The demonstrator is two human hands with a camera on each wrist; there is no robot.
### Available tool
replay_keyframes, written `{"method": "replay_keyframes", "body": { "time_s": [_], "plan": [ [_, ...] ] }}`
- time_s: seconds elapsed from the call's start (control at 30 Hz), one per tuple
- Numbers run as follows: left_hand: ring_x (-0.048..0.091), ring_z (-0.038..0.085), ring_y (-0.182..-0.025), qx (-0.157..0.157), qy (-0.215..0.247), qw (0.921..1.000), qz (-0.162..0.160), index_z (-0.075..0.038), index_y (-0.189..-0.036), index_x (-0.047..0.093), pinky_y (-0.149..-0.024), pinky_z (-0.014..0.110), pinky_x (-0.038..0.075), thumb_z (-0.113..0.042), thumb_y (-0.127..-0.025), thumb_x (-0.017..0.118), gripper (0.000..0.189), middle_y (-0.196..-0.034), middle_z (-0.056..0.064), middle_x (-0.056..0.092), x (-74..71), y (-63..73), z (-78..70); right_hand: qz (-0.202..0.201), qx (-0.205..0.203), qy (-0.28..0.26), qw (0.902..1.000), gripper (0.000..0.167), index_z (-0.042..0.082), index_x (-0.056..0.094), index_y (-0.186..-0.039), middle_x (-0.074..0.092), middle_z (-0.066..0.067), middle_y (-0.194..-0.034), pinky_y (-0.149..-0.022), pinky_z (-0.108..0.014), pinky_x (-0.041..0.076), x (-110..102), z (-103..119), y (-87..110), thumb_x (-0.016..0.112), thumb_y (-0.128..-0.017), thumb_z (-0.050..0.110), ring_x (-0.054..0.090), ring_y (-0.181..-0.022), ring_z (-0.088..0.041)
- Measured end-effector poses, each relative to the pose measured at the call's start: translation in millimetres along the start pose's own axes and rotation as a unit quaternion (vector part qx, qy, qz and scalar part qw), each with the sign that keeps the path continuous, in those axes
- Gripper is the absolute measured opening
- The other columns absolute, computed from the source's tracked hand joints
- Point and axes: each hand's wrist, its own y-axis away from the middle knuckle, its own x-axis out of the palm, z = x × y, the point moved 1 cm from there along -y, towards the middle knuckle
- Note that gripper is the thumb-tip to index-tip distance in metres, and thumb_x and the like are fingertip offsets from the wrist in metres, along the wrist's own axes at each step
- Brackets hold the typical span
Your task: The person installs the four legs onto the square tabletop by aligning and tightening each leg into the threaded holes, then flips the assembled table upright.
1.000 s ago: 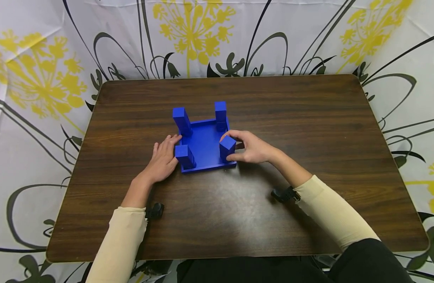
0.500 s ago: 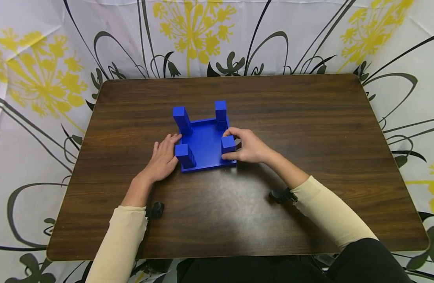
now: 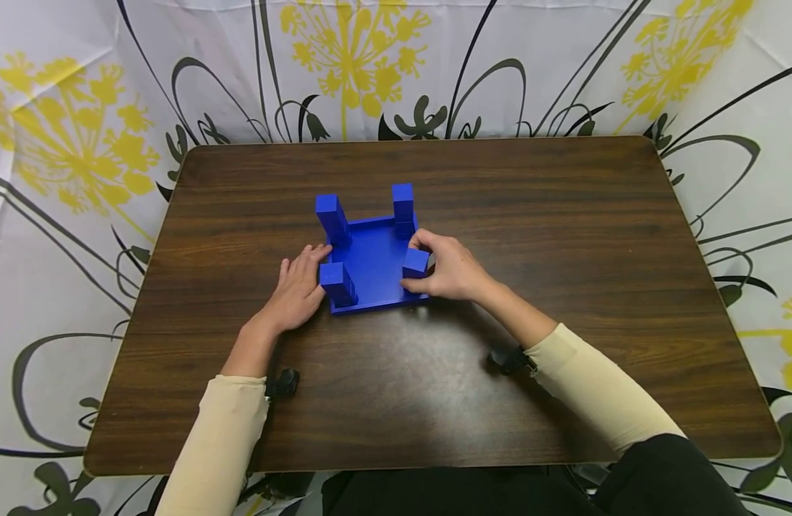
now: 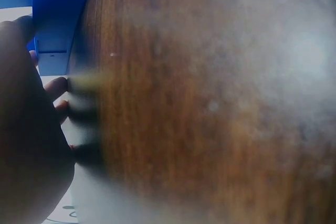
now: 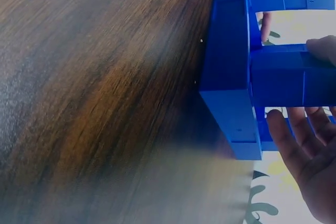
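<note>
A shallow blue square tray with a raised rim lies on the table, a blue square post standing at each corner. My right hand grips the near-right post between thumb and fingers. That post is turned slightly out of line with the tray; in the right wrist view its foot stands at the tray's corner. My left hand lies with extended fingers along the tray's left side, beside the near-left post. In the left wrist view this hand is dark and its fingertips are partly hidden.
The far-left post and far-right post rise from the tray's back corners. A brown wood-grain table with rounded corners carries everything. Behind it hangs a white floral cloth. A black wrist camera sits under the right forearm.
The near-right post has turned from a diamond-like angle to nearly square, then slightly askew again. My right hand turned with it and its wrist shifted slightly left. My left hand stayed put.
</note>
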Motion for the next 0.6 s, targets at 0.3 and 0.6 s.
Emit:
{"method": "replay_keyframes", "body": {
  "time_s": [0.3,0.6],
  "plan": [
    [0.008,0.038,-0.147,0.000,0.002,1.0000,0.000,-0.010,-0.154,0.019,-0.110,0.065,0.000,-0.012,-0.093,0.040,0.064,-0.158,0.020,0.020,-0.8,0.3,-0.3,0.014,0.001,0.028,0.9995,0.058,0.015,0.054,-0.113,0.061,-0.005,-0.117,-0.073,-0.037,0.055,-4.4,0.4,2.0,0.086,-0.073,0.042,0.066,-0.090,-0.017],
    [0.007,0.038,-0.147,-0.002,0.003,1.0000,0.005,-0.010,-0.154,0.019,-0.110,0.065,-0.001,-0.011,-0.093,0.040,0.065,-0.158,0.020,0.019,-0.7,0.7,-0.6,0.123,-0.039,-0.107,0.9858,0.068,0.012,0.045,-0.143,0.054,-0.010,-0.135,-0.096,-0.051,0.046,-15.9,-2.7,-0.4,0.076,-0.083,0.008,0.043,-0.132,-0.019]
  ]
}}
